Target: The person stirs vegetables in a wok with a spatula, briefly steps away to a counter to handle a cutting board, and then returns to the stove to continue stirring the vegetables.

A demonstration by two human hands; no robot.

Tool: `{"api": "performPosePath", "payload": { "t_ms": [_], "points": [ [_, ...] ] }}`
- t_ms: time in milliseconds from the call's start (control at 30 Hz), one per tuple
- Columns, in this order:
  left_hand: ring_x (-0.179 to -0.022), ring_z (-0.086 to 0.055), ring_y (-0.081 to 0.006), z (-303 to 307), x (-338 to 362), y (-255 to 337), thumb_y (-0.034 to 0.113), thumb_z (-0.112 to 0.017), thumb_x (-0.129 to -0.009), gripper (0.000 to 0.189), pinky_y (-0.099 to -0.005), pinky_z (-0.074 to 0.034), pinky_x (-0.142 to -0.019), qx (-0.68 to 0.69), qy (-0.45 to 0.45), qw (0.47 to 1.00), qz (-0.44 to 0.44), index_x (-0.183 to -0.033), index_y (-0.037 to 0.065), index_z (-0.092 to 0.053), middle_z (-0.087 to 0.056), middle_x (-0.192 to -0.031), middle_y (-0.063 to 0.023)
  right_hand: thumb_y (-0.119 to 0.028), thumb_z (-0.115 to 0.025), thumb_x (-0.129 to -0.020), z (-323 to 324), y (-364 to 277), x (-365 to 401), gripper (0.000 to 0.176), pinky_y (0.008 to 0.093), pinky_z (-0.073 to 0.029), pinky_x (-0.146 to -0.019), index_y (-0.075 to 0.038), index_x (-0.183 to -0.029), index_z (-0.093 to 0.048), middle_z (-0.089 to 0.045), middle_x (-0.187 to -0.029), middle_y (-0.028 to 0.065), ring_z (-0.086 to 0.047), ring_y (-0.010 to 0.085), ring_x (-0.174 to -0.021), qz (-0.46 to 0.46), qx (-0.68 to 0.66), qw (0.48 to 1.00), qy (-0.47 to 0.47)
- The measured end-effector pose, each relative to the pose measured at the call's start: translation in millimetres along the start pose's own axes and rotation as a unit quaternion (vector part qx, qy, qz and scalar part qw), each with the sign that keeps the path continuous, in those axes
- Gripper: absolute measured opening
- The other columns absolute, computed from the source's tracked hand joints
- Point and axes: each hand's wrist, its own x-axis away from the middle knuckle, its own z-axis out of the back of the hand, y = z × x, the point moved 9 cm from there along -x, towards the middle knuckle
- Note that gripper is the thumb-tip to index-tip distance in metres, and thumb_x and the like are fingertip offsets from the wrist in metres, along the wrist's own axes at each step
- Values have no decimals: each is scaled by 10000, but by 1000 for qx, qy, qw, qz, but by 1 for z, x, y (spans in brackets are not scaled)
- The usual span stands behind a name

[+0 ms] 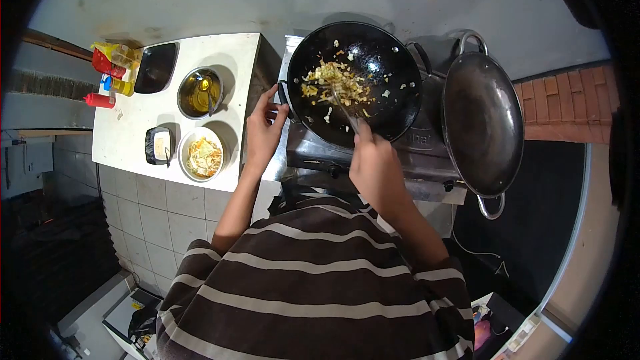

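A black wok (393, 107) sits on the stove (313, 150), with chopped yellowish-white food (333, 80) heaped left of its middle and loose bits around it. My left hand (267, 123) is closed on the wok's left handle, fingers curled at the loop. In my right hand (377, 167) is the handle of a metal spatula (348, 115), held over the wok's front edge. The spatula's head is down among the food, so its shape is mostly hidden.
On the white counter (127, 140) stand a bowl of shredded food (203, 157), a metal pot of yellow liquid (200, 93), a small black dish (159, 145), a black tray (157, 68) and a red bottle (100, 100). A second large wok (483, 123) is at right.
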Motion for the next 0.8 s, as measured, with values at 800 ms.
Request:
{"api": "performPosePath", "payload": {
  "t_ms": [800],
  "points": [
    [-684, -652, -137, 1, 5, 1, 116, -697, -937, 465, -318, -522, -679, 14, 58, 998, 1, -1393, 72, -611, -738, -856, -110, -207, -629, -963, 66, -13, -195, 247, 463, -517, -928, -106, -1153, -750, -738, -1070, 159, -666, 374, -1035, 315, 135, 924, -171]
  ]
}}
